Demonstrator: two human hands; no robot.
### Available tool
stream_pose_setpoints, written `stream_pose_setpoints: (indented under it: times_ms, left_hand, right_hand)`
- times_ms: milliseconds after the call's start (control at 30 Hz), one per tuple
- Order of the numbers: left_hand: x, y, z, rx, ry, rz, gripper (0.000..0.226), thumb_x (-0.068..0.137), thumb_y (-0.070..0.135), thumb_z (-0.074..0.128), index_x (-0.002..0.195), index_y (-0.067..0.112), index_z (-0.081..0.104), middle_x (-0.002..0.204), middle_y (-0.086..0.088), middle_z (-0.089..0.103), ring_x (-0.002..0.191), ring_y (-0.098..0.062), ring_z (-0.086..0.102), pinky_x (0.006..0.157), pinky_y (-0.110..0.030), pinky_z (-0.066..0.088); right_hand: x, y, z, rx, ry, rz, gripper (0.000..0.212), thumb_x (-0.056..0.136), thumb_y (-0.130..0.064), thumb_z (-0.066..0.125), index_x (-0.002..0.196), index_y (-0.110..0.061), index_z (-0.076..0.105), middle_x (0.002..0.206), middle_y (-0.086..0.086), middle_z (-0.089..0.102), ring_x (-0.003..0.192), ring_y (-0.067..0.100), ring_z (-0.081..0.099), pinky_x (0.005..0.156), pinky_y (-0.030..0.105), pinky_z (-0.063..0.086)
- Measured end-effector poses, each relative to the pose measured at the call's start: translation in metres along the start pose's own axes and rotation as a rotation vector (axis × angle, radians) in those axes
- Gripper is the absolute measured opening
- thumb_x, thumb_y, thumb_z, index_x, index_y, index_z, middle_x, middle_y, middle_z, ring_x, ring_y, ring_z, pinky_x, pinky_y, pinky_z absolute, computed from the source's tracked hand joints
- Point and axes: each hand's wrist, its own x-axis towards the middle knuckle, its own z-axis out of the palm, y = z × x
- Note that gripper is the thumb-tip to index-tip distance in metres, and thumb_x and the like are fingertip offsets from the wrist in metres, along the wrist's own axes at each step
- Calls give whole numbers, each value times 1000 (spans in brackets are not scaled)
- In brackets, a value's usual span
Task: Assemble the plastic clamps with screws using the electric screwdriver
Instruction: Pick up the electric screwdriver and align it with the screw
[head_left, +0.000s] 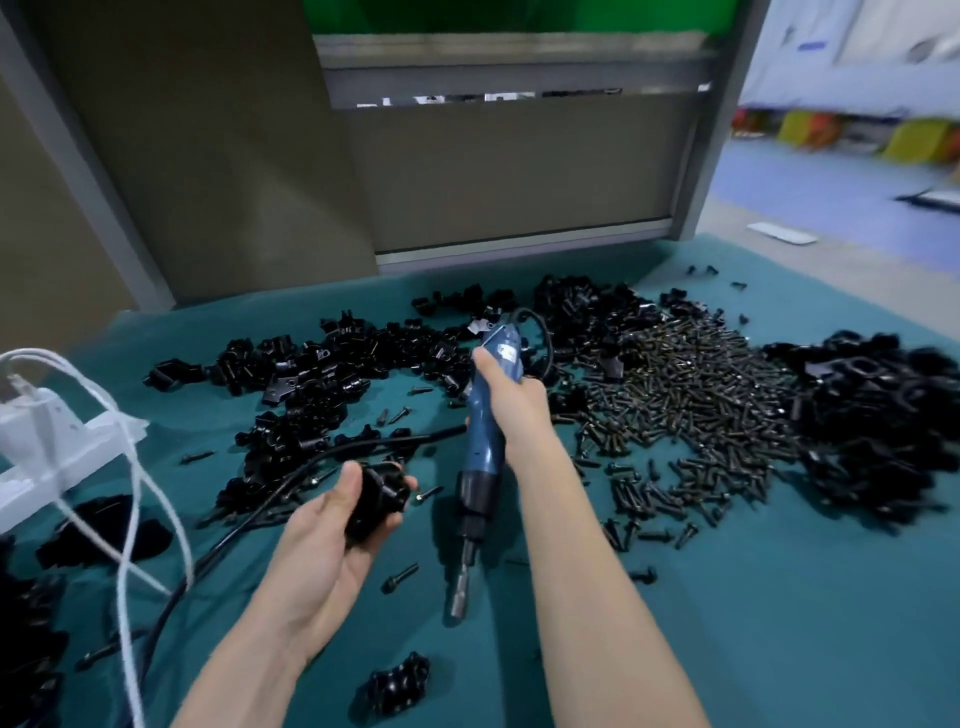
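Far left of the electric screwdriver, a white power strip w/ white cables sits at the bench edge, prob. parked there to keep leads off the work area. A black cable runs over the cloth from lower left toward the screwdriver. It's likely the supply lead, but its end is hidden. Left of & behind the screwdriver is a loose spread of black clamp parts, within easy reach of the feeding hand. Just left of the screwdriver the left hand is palm-up, grip clamped on a black clamp, thumb & fingers curled round it and lifted off the bench, I'd say to present it to the bit. Below-left of the screwdriver another clamp piece lies alone, poss. a finished unit; can't tell. The screwdriver is held tilted, bit toward the person, near the clamp but not touching it. Right hand: grip wrapped tight on the upper blue body near the cord end, prob. for leverage when pushing down. A pale label beside the thumb is too blurred to read; no other brand or writing is legible. Right of the screwdriver is a broad heap of dark screws, and far right another clamp pile. Stock seems laid out by type.
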Motion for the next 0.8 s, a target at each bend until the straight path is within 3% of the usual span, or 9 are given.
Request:
stream_pose_setpoints:
  times_ms: [67, 133, 233, 367, 500, 600, 700, 800]
  left_hand:
    - [1, -2, 1, -29, 27, 18, 42, 77, 32, 58, 101, -2, 63, 92, -12, 76, 79, -15, 71, 63, -18, 57]
    - [2, -2, 2, -62, 42, 32, 38, 74, 26, 61, 99, -2, 63, 89, -9, 76, 80, -15, 70, 65, -17, 57]
    - [1, -3, 4, -83, 17, 40, 32, 71, 17, 63, 98, -1, 62, 88, -9, 75, 77, -12, 72, 66, -16, 57]
    - [-1, -2, 4, -79, -1, 57, 28, 70, 11, 62, 96, 0, 62, 85, -10, 75, 75, -13, 72, 67, -16, 57]
    - [0, -5, 5, -74, 4, 74, 30, 70, 12, 62, 97, -1, 62, 84, -10, 75, 74, -13, 72, 65, -15, 56]
    - [2, -7, 6, -65, 3, 77, 27, 71, 13, 62, 94, -1, 63, 83, -10, 75, 74, -13, 73, 66, -15, 56]
    - [3, -7, 6, -70, 3, 62, 20, 72, 12, 62, 81, 0, 74, 82, -11, 75, 73, -13, 73, 66, -16, 57]
    - [3, -8, 7, -61, 3, 58, 26, 72, 13, 61, 93, -3, 66, 82, -10, 75, 73, -12, 73, 67, -16, 57]
  right_hand:
    - [5, 2, -5, -278, 100, -64, 73, 82, -58, 66, 129, -9, 40, 118, 10, 58, 102, 31, 60, 84, 38, 49]
    - [4, 2, -7, -503, 152, -116, 80, 86, -54, 64, 141, -10, 27, 129, 14, 53, 111, 35, 56, 77, 35, 43]
    - [3, 4, -7, -629, 235, -178, 71, 86, -52, 64, 136, -10, 36, 133, 14, 46, 109, 33, 55, 74, 35, 41]
    - [0, 3, -11, -721, 287, -184, 64, 85, -53, 65, 126, -6, 49, 134, 11, 31, 88, 28, 50, 71, 35, 39]
    - [-3, -3, -32, -707, 329, -360, 50, 89, -44, 64, 122, -7, 53, 131, 9, 37, 97, 27, 56, 76, 32, 40]
    - [-2, -21, -69, -750, 419, -491, 40, 92, -37, 61, 118, -8, 57, 125, 8, 42, 86, 20, 51, 75, 29, 37]
    - [4, -39, -115, -866, 507, -500, 28, 93, -28, 58, 112, -8, 62, 119, 11, 53, 87, 22, 55, 76, 29, 41]
    - [9, -49, -159, -1020, 565, -426, 17, 91, -12, 56, 101, -4, 68, 106, 15, 65, 91, 29, 62, 81, 35, 51]
